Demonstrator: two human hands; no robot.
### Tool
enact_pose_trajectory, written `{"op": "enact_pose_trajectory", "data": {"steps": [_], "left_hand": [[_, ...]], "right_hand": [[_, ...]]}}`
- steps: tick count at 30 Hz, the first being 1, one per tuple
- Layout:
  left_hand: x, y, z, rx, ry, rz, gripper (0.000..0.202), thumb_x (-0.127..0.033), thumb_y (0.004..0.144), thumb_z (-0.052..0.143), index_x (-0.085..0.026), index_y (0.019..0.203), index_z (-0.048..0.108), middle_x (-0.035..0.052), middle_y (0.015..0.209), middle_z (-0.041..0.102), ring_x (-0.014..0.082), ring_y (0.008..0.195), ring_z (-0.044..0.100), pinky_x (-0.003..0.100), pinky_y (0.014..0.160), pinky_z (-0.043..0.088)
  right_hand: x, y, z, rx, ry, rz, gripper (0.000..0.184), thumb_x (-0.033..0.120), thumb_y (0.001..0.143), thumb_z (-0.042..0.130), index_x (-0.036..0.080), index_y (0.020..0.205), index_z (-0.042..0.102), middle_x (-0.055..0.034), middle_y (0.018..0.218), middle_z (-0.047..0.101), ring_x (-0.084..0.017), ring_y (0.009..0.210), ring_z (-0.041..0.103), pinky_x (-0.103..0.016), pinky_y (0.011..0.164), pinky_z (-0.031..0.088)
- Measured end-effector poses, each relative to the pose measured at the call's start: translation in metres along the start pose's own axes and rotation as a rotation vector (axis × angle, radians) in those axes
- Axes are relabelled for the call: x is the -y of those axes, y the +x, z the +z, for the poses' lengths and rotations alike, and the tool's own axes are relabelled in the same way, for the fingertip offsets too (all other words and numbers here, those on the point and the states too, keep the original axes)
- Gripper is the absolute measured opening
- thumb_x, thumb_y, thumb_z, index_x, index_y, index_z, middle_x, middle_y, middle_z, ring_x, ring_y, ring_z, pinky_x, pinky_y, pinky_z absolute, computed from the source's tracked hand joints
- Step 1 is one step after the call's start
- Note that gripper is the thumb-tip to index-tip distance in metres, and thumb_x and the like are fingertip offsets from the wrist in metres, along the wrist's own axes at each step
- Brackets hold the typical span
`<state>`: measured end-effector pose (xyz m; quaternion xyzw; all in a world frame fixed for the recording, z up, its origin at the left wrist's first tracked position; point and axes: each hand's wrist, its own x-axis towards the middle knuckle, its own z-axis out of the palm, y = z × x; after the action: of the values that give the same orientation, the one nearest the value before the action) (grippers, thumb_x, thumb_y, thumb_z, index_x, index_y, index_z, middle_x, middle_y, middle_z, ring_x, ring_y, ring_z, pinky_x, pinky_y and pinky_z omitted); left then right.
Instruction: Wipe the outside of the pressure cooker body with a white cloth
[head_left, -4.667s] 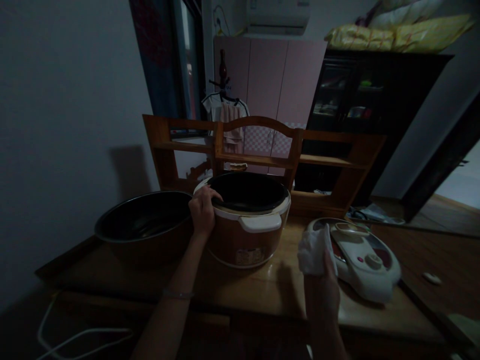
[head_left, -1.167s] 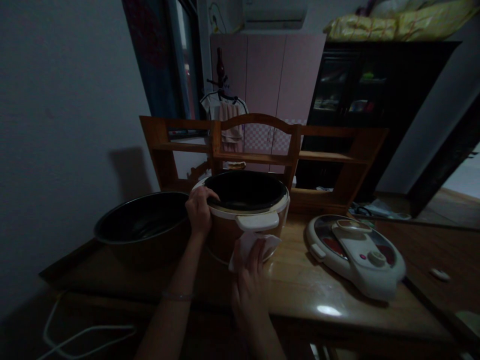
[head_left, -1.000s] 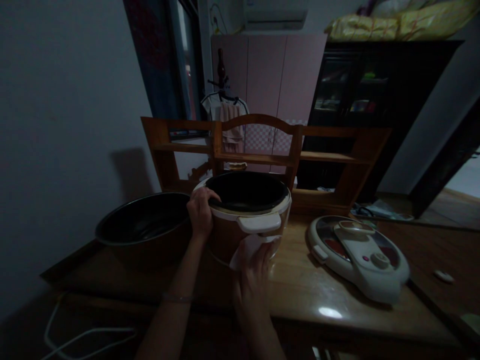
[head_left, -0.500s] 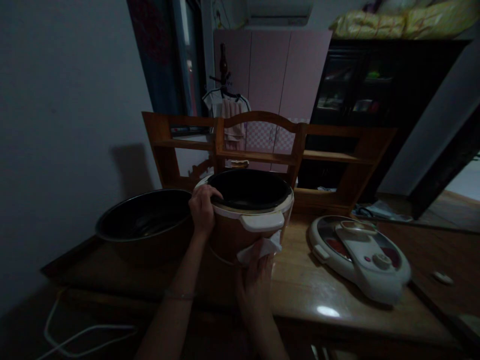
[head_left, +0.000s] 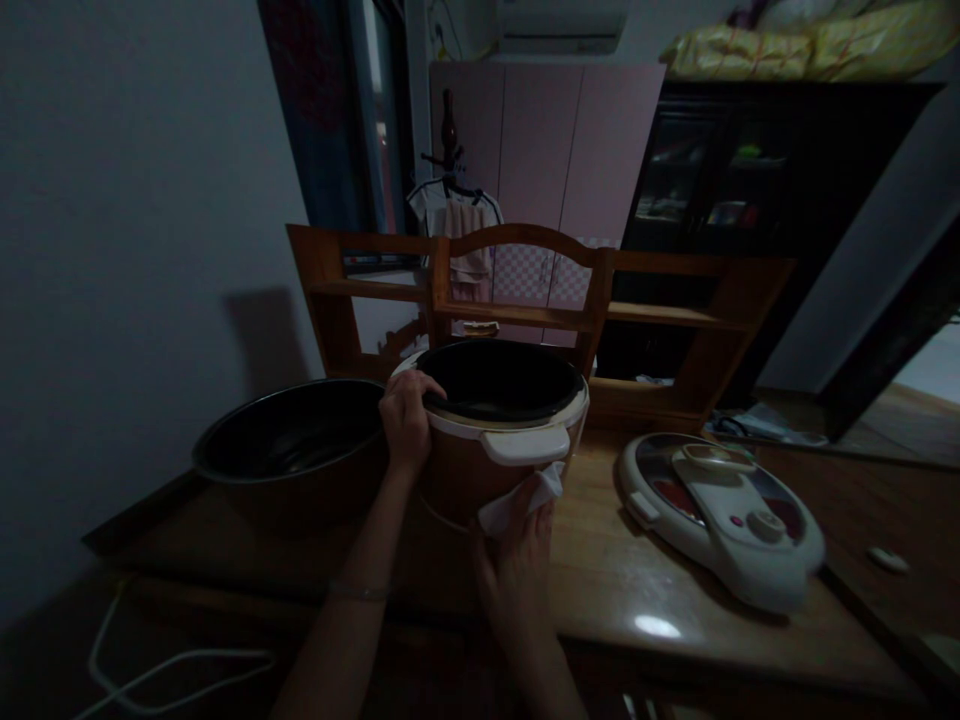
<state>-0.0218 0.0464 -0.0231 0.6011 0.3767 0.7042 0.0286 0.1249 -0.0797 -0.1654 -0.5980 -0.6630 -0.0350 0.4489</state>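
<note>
A brown and white cooker body stands open on the wooden table. My left hand is closed over its left rim, fingers hooked over the edge. My right hand presses a white cloth against the cooker's lower front, under the white handle. The cooker's detached lid lies flat to the right of it.
A large dark metal pot sits just left of the cooker. A wooden shelf rack stands behind. A white cable loops off the table's left front. A small pale object lies at the far right. The room is dim.
My right hand came from beside the lid, carrying the cloth, to the cooker's front. Over the last second it slid the cloth a little rightwards along the wall. My left hand stayed on the rim.
</note>
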Motion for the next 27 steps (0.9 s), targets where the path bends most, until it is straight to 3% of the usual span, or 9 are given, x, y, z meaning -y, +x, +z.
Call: {"op": "enact_pose_trajectory", "data": {"steps": [5, 10, 15, 22, 24, 27], "left_hand": [[0.000, 0.000, 0.000, -0.002, -0.011, 0.009, 0.059, -0.045, 0.101, 0.024, -0.024, 0.060, 0.061, 0.0042, 0.072, 0.064, 0.0205, 0.084, 0.060, 0.036, 0.094, 0.041], [0.000, 0.000, 0.000, 0.006, -0.011, 0.012, 0.058, -0.044, 0.101, 0.024, -0.024, 0.061, 0.061, 0.0045, 0.072, 0.064, 0.0210, 0.083, 0.060, 0.037, 0.092, 0.041], [0.001, 0.000, 0.001, -0.002, -0.017, 0.017, 0.059, -0.042, 0.101, 0.023, -0.024, 0.061, 0.061, 0.0045, 0.071, 0.064, 0.0206, 0.080, 0.060, 0.037, 0.092, 0.041], [0.000, 0.000, 0.002, -0.003, 0.008, 0.007, 0.059, -0.042, 0.101, 0.023, -0.024, 0.059, 0.060, 0.0050, 0.071, 0.065, 0.0212, 0.083, 0.060, 0.037, 0.092, 0.041], [-0.001, 0.000, 0.002, -0.002, 0.006, 0.008, 0.059, -0.043, 0.101, 0.023, -0.024, 0.058, 0.060, 0.0047, 0.070, 0.064, 0.0210, 0.082, 0.060, 0.037, 0.092, 0.041], [0.000, 0.000, 0.001, 0.013, 0.018, 0.010, 0.060, -0.044, 0.101, 0.023, -0.024, 0.059, 0.060, 0.0047, 0.071, 0.064, 0.0209, 0.082, 0.060, 0.037, 0.093, 0.041]], "right_hand": [[0.004, 0.027, -0.022, -0.081, 0.086, 0.082, 0.095, 0.053, 0.096, 0.051, 0.014, 0.157, -0.012, -0.0176, 0.164, -0.012, -0.041, 0.150, -0.004, -0.067, 0.114, 0.024], [0.010, 0.042, -0.035, -0.072, 0.123, 0.099, 0.088, 0.054, 0.099, 0.043, 0.014, 0.157, -0.009, -0.0169, 0.164, -0.013, -0.038, 0.150, -0.006, -0.066, 0.115, 0.022], [0.024, 0.021, -0.021, -0.020, 0.029, 0.056, 0.095, 0.052, 0.096, 0.051, 0.009, 0.157, -0.009, -0.0248, 0.162, -0.008, -0.045, 0.149, 0.002, -0.068, 0.109, 0.032], [0.031, -0.019, 0.010, 0.064, -0.055, -0.036, 0.095, 0.050, 0.090, 0.061, 0.006, 0.157, 0.011, -0.0277, 0.160, 0.017, -0.046, 0.148, 0.011, -0.066, 0.109, 0.035], [0.029, -0.020, 0.008, 0.069, -0.018, 0.020, 0.094, 0.049, 0.090, 0.061, 0.007, 0.157, 0.010, -0.0269, 0.160, 0.016, -0.045, 0.148, 0.011, -0.066, 0.109, 0.035], [0.024, -0.011, -0.008, 0.055, 0.167, 0.188, 0.094, 0.051, 0.094, 0.054, 0.011, 0.158, -0.002, -0.0222, 0.163, 0.004, -0.039, 0.150, 0.007, -0.063, 0.112, 0.031]]}}
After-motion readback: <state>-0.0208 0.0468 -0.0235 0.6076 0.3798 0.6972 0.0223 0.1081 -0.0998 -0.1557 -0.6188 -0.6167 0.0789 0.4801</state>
